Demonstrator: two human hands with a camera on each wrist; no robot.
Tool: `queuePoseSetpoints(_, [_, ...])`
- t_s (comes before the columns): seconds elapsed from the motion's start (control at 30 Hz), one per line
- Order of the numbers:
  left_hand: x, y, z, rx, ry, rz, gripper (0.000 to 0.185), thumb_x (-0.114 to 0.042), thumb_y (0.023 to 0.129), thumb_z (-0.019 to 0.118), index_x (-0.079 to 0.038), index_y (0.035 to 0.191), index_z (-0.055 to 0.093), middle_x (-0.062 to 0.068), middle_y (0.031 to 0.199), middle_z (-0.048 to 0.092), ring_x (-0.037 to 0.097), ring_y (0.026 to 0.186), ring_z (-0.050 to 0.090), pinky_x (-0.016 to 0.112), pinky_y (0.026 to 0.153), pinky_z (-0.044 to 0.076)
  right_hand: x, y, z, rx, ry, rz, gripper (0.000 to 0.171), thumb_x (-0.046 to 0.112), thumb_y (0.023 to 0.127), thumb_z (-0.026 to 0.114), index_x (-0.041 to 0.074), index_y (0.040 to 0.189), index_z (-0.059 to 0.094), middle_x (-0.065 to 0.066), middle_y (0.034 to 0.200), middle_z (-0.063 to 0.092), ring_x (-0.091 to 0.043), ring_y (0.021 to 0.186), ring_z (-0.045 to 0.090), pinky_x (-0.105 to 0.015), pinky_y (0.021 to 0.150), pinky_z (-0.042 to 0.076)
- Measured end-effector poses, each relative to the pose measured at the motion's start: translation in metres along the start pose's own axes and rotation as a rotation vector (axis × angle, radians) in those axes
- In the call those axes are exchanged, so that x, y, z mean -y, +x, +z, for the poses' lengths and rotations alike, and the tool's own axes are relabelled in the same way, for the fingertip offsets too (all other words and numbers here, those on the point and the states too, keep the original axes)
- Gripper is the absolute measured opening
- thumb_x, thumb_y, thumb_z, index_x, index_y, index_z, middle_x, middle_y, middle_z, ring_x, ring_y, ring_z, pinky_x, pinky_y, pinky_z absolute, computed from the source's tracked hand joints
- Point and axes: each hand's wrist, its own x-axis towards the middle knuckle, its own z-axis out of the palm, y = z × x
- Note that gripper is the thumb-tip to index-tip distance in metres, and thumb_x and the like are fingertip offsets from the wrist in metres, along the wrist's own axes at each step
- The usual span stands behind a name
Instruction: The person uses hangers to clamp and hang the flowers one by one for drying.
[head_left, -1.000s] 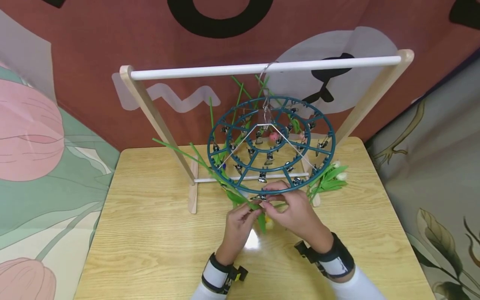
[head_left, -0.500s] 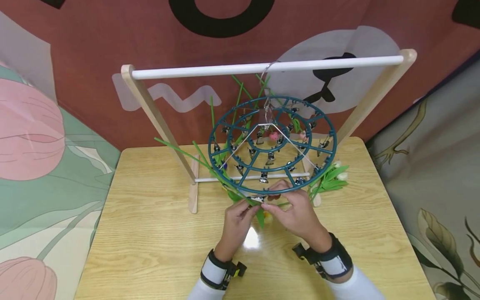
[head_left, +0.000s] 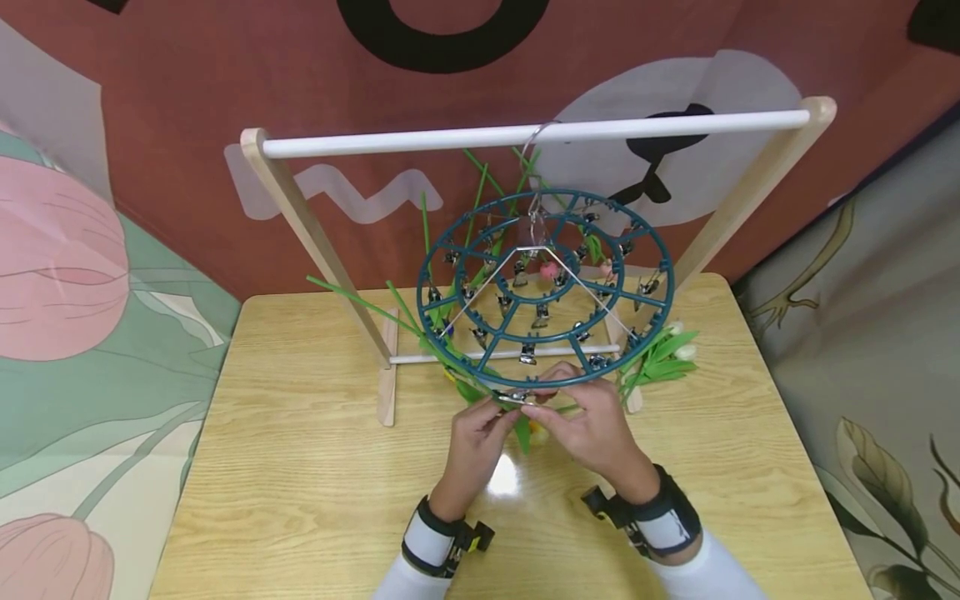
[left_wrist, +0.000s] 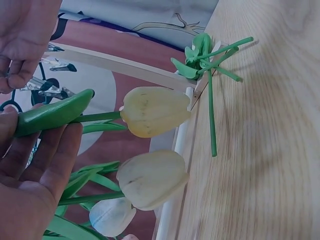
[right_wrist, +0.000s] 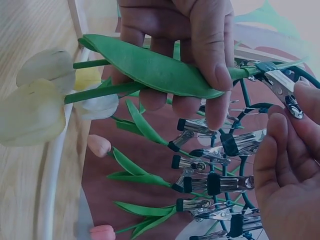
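Both hands have shifted slightly toward the upper part of the frame since the earlier pictures, closing on the near rim of the clip hanger (head_left: 545, 292); the hanger and rack hold their positions.

Left hand (head_left: 480, 433): fingers curled around the green stem and leaf of an artificial tulip (left_wrist: 154, 111), held horizontally just below centre of the head view. The pale yellow bloom points away from the palm, above the desk (head_left: 300, 467).

Right hand (head_left: 592, 425): fingertips pinch a metal clip (right_wrist: 280, 82) on the hanger's near rim, at the stem's end. Whether the clip grips the stem cannot be determined.

The teal hanger hangs by its hook from the white rail of the wooden rack (head_left: 525, 133), centre frame. More tulips hang from other clips; a loose bunch of green stems (head_left: 660, 354) lies on the desk at right of centre, beside the rack's foot.
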Motion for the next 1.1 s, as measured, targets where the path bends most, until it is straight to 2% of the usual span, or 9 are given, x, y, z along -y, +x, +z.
queuePoseSetpoints(0.27, [-0.0002, -0.0001, -0.0015, 0.005, 0.046, -0.013, 0.016, -0.006, 0.098, 0.068, 0.000, 0.110, 0.076, 0.012, 0.107, 0.078, 0.013, 0.093, 0.072, 0.028, 0.077, 0.065, -0.0021, -0.0002, -0.0013, 0.030, -0.029, 0.016, 0.024, -0.003, 0.075, 0.086, 0.003, 0.096, 0.076, -0.008, 0.090, 0.077, -0.023, 0.083, 0.073, -0.021, 0.079, 0.059])
queuePoseSetpoints(0.5, [0.0016, -0.0014, -0.0008, 0.003, 0.078, -0.007, 0.015, -0.005, 0.097, 0.068, -0.001, 0.110, 0.077, 0.011, 0.105, 0.078, 0.014, 0.085, 0.070, 0.026, 0.070, 0.063, -0.0030, -0.0011, -0.0004, 0.040, -0.023, 0.013, 0.024, -0.004, 0.076, 0.085, 0.003, 0.096, 0.076, -0.007, 0.088, 0.075, -0.021, 0.078, 0.071, -0.022, 0.076, 0.059])
queuePoseSetpoints(0.7, [0.0014, -0.0012, -0.0011, 0.003, 0.077, -0.008, 0.014, -0.006, 0.097, 0.069, -0.002, 0.108, 0.077, 0.010, 0.102, 0.078, 0.009, 0.080, 0.064, 0.023, 0.064, 0.059, -0.0009, -0.0004, -0.0024, 0.050, -0.040, 0.027, 0.023, -0.002, 0.076, 0.086, 0.004, 0.096, 0.075, -0.006, 0.089, 0.076, -0.020, 0.081, 0.072, -0.021, 0.078, 0.058])
queuePoseSetpoints(0.9, [0.0019, -0.0019, -0.0011, 0.002, 0.081, -0.003, 0.015, -0.001, 0.096, 0.069, -0.001, 0.109, 0.076, 0.012, 0.102, 0.078, 0.011, 0.087, 0.069, 0.026, 0.071, 0.063, 0.0016, -0.0006, -0.0034, 0.123, -0.127, 0.064, 0.030, 0.006, 0.081, 0.086, 0.007, 0.107, 0.071, -0.003, 0.097, 0.074, -0.018, 0.088, 0.072, -0.030, 0.079, 0.061])
queuePoseSetpoints(1.1, [0.0029, -0.0014, -0.0028, -0.029, 0.061, -0.003, 0.013, 0.002, 0.096, 0.069, 0.002, 0.108, 0.075, 0.015, 0.101, 0.075, 0.021, 0.092, 0.074, 0.029, 0.077, 0.065, -0.0005, -0.0075, -0.0053, 0.206, -0.244, 0.101, 0.041, 0.015, 0.086, 0.083, 0.007, 0.122, 0.066, 0.000, 0.097, 0.074, -0.015, 0.085, 0.070, -0.033, 0.076, 0.061])
